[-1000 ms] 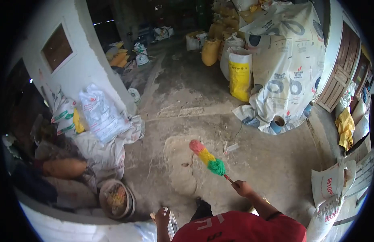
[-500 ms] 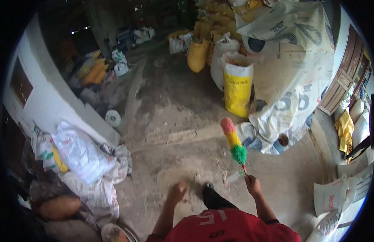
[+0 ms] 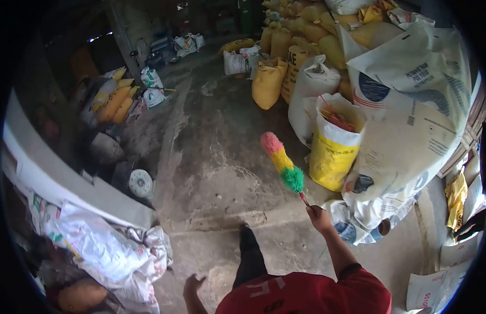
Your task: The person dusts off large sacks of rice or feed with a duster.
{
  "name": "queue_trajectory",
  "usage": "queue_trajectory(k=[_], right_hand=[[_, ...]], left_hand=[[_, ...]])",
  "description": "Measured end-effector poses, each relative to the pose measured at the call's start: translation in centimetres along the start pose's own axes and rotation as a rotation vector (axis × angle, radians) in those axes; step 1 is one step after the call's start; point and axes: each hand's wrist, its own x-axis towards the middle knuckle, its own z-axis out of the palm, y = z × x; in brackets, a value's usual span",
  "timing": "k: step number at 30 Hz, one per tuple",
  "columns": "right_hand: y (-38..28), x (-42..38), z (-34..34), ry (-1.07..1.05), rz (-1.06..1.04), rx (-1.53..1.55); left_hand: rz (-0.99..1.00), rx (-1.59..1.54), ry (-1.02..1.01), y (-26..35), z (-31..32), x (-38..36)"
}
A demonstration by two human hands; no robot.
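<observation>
My right hand (image 3: pixel 319 217) grips the handle of a fluffy duster (image 3: pixel 283 164), held out in front of me. Its head is banded pink, yellow and green and points up and to the left, in the air above the concrete floor. On the left, my left hand (image 3: pixel 194 285) hangs low with nothing in it, its thumb and fingers apart. Closest to the duster on the right stands an open yellow and white sack (image 3: pixel 334 152) with reddish strands at its mouth. The duster appears apart from that sack.
A low step (image 3: pixel 222 221) crosses the floor ahead. Stacked sacks (image 3: pixel 300 26) and a large printed sheet (image 3: pixel 410 125) line the right. White plastic bags (image 3: pixel 104 243) lie at the left beside a curved white wall (image 3: pixel 70 172); a round dial scale (image 3: pixel 141 183) stands beyond it.
I have stepped forward, so the sacks and the step look closer. The duster has shifted left and up in view, still in my right hand. My left hand has dropped lower.
</observation>
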Motion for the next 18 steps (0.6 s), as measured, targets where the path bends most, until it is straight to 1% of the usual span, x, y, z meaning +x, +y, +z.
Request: queue_trajectory(k=[1, 2, 3, 4, 5, 7, 8, 9, 10, 12, 13, 15, 16, 17, 18], right_hand=[[0.3, 2.7, 1.5, -0.080, 0.050, -0.058], [0.0, 5.7, 3.0, -0.156, 0.100, -0.118], [-0.8, 8.7, 4.1, -0.137, 0.104, -0.111], [-1.6, 10.9, 4.9, -0.180, 0.136, -0.205], [-2.5, 13.5, 5.2, -0.226, 0.166, -0.301], [-5.3, 19.0, 4.8, -0.228, 0.180, -0.340], [-6.6, 20.7, 4.4, -0.249, 0.193, -0.373], [-8.6, 22.5, 3.4, -0.269, 0.252, -0.332], [-9.0, 24.3, 2.8, -0.254, 0.284, -0.320], [-9.2, 28.4, 1.3, -0.113, 0.219, -0.316], [-9.4, 30.8, 0.0, -0.058, 0.210, -0.392], [-9.0, 35.8, -2.5, 0.080, 0.230, -0.422], [-8.5, 38.5, -3.6, 0.148, 0.249, -0.426], [-8.0, 41.3, -4.6, 0.242, 0.224, -0.400], [-7.3, 44.4, -5.9, 0.337, 0.193, -0.380]], left_hand=[[0.028, 0.112, -0.187, 0.5, -0.7, 3.7], [-0.002, 0.095, -0.273, 2.1, -2.0, 6.6], [0.020, 0.064, -0.251, 4.6, -4.4, 9.4], [0.037, 0.035, -0.245, 6.6, -6.7, 11.4], [0.047, 0.044, -0.253, 8.7, -9.3, 14.2], [0.087, -0.018, -0.226, 14.3, -15.0, 20.5], [0.204, 0.040, -0.132, 17.0, -17.9, 23.2], [0.260, 0.071, -0.093, 21.4, -22.0, 24.4], [0.351, 0.125, -0.047, 24.5, -24.7, 27.3], [0.508, 0.131, 0.036, 31.6, -29.3, 32.3], [0.558, 0.162, 0.087, 34.6, -30.5, 35.8], [0.609, 0.201, 0.061, 42.8, -33.9, 39.3], [0.645, 0.233, 0.035, 46.3, -34.8, 40.8], [0.659, 0.241, 0.029, 49.0, -34.6, 42.5], [0.729, 0.167, 0.043, 52.1, -33.9, 44.3]])
